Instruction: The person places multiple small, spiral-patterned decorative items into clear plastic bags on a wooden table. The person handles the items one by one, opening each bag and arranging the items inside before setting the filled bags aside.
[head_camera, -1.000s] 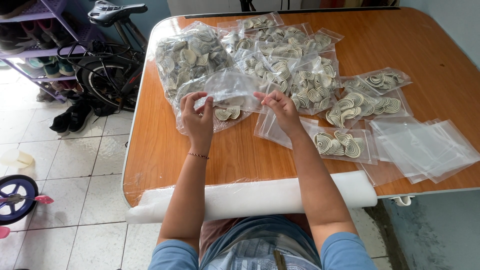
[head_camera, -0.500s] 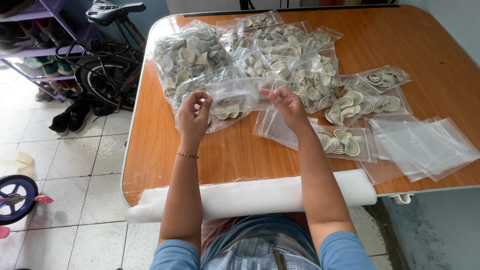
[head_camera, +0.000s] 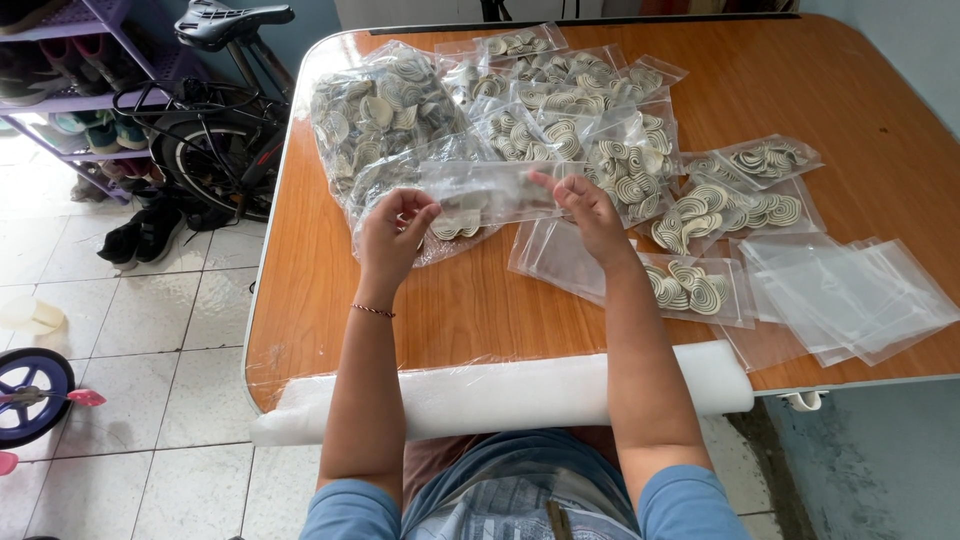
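Both my hands hold one small clear plastic bag (head_camera: 490, 192) by its top edge, lifted above the wooden table (head_camera: 880, 110). My left hand (head_camera: 392, 238) pinches its left end and my right hand (head_camera: 590, 212) pinches its right end. A few pale spiral pieces (head_camera: 458, 226) lie in the bag's lower left corner. Just beyond my hands sits a big bag of the same spiral pieces (head_camera: 375, 110), with several smaller filled bags (head_camera: 580, 110) beside it. A partly filled flat bag (head_camera: 690, 285) lies under my right wrist.
A stack of empty clear bags (head_camera: 850, 295) lies at the table's right front. A white foam roll (head_camera: 500, 395) runs along the near edge. Left of the table stand a bicycle (head_camera: 210, 120), a purple shoe rack (head_camera: 70, 90) and shoes on the tiled floor.
My hands lifted the small bag off the table and drew apart along its top edge, which is now stretched between them. The pieces have slid to its lower left corner.
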